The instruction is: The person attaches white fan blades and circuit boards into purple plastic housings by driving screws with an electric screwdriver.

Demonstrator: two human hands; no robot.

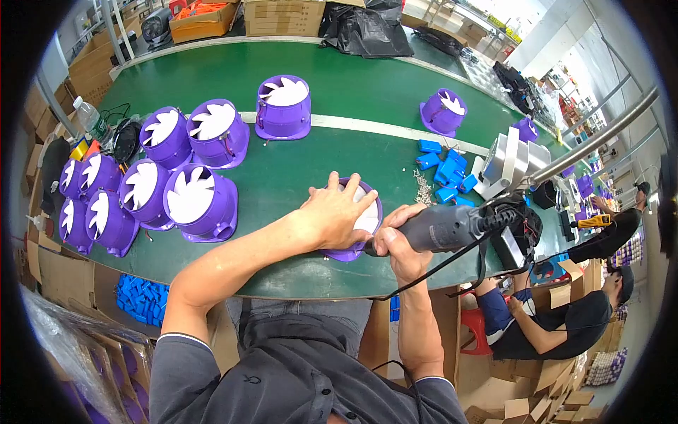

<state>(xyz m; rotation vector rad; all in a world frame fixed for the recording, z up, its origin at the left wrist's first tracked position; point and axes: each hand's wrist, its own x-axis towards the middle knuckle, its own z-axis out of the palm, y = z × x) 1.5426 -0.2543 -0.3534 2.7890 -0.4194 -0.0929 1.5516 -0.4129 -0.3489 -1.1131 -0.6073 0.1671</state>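
A purple fan housing with white blades (pixel 345 254) stands on the green table in front of me, largely covered by my hands. My left hand (pixel 330 214) lies over its top, fingers spread across the rim and blades. My right hand (pixel 404 246) is wrapped round the front end of a dark corded electric screwdriver (pixel 443 227). The tool lies nearly level, its nose at the right side of the housing. Its tip is hidden by my fingers, so I cannot tell if it touches a screw.
Several finished-looking purple fans (pixel 201 201) stand at the left, another fan (pixel 284 106) farther back. Blue battery packs (pixel 448 169) and loose screws (pixel 424 191) lie right of centre. A metal-cased device (pixel 510 164) stands beyond the tool. At far right, a seated person (pixel 558 318).
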